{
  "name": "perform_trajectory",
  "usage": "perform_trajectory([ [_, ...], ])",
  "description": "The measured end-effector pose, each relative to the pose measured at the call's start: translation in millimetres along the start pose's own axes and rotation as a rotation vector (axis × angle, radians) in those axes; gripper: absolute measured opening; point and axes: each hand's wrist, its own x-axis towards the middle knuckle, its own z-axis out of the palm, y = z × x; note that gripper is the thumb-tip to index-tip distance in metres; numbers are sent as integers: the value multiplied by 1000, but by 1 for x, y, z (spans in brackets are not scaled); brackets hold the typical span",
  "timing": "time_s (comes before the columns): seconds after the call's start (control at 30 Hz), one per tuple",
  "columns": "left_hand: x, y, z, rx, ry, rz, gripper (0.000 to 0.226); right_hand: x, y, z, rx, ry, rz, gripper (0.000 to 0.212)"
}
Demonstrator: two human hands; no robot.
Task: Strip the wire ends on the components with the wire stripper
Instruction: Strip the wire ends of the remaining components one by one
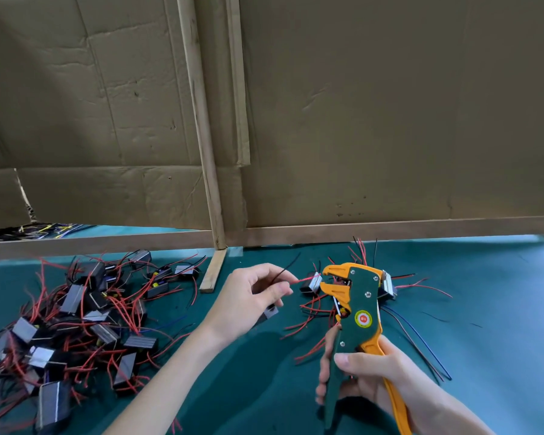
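Two hands showed: the right hand gripped the upright green-and-orange wire stripper, beak-shaped jaws pointing left toward a thin red wire pinched by the left hand.

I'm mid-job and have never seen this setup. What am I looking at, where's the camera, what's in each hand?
No machine here: these are a person's two bare hands, filmed by one wide-angle camera worn on the head, looking down. The left hand pinches a red wire, its end at the mouth of the wire stripper, an orange and green tool gripped by the right hand. On the green cloth, a big pile of black components with red wires lies at the left; a smaller group lies behind the tool. Cardboard walls the back.
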Motion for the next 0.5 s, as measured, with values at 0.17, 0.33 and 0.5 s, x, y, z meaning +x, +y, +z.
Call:
perform_trajectory([
  [0.17,-4,10,5,-30,-45,-55,16,-1,0,0,3,-8,-3,25],
  [0.33,-6,16,5,-63,3,-72,9,-1,0,-1,16,-21,-19,29],
  [0.5,-8,17,8,-136,82,-106,10,-1,1,0,2,-51,-33,29],
])
